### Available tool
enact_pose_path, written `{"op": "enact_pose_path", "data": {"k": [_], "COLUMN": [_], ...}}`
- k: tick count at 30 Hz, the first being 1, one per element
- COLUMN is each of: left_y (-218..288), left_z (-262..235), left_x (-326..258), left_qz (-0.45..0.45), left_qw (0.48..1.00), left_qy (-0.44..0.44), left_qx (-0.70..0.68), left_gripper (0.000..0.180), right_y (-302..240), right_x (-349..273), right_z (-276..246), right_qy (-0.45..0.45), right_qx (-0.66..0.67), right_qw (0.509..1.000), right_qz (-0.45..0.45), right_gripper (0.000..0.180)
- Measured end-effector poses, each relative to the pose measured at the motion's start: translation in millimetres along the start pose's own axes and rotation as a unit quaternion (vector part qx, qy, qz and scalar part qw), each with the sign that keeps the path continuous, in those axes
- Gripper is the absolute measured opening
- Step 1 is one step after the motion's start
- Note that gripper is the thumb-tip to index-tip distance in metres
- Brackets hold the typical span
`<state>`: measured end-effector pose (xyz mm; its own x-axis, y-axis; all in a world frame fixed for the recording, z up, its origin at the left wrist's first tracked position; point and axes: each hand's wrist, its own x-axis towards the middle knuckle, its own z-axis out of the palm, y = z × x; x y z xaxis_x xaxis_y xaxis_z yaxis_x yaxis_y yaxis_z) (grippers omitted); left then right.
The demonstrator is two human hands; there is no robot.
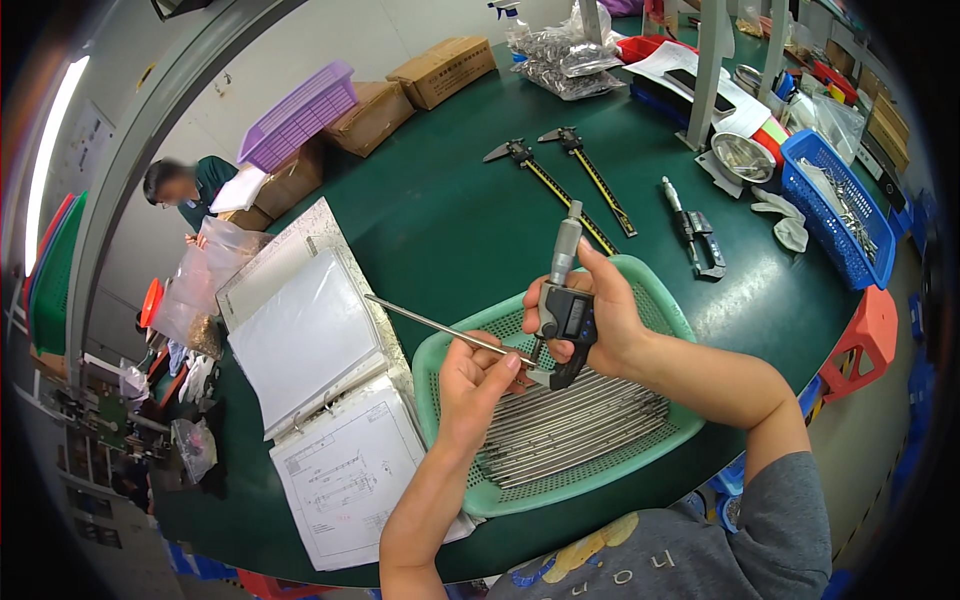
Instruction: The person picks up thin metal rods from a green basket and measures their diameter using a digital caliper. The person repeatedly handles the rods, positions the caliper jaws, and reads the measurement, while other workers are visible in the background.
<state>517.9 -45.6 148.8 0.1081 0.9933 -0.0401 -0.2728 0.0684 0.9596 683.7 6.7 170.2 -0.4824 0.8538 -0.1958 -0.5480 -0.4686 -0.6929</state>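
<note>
Left hand (478,372) pinching thin metal rod (440,327) near its end, right hand (590,315) wrapped around micrometer (562,308); rod likely stiff, light, slippery, best gripped close to gauge.

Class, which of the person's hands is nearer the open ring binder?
Left. The left hand holds a thin rod just right of the ring binder; the right hand is farther right, gripping the micrometer.

Silver rod (430,322); grey-black micrometer (563,310); mint-green perforated tray (660,300); dark green table (440,220); purple basket (298,115); blue basket (815,150).
</note>
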Motion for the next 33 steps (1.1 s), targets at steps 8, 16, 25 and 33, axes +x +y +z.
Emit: {"op": "enact_pose_path", "data": {"k": [8,16,25,33], "left_y": [0.1,-0.1,-0.2,1.4], "left_z": [-1.0,-1.5,-1.2,-1.1], "left_x": [0.5,0.7,1.3,-0.1], "left_qz": [0.006,0.006,0.004,0.01], "left_qw": [1.0,1.0,1.0,1.0], "left_qy": [-0.004,0.008,0.008,0.019], "left_qx": [-0.002,0.014,0.011,0.007], "left_gripper": [0.025,0.025,0.024,0.023], "right_y": [-0.5,0.4,-0.7,-2.0], "right_x": [-0.6,0.5,-0.8,0.4], "right_z": [1.7,-0.8,1.6,3.6], "right_qy": [0.0,-0.013,-0.005,-0.002], "right_qx": [-0.021,0.015,-0.012,-0.016], "right_qw": [1.0,1.0,1.0,1.0], "right_qz": [0.004,0.013,0.001,0.005], "right_gripper": [0.063,0.062,0.06,0.061]}}
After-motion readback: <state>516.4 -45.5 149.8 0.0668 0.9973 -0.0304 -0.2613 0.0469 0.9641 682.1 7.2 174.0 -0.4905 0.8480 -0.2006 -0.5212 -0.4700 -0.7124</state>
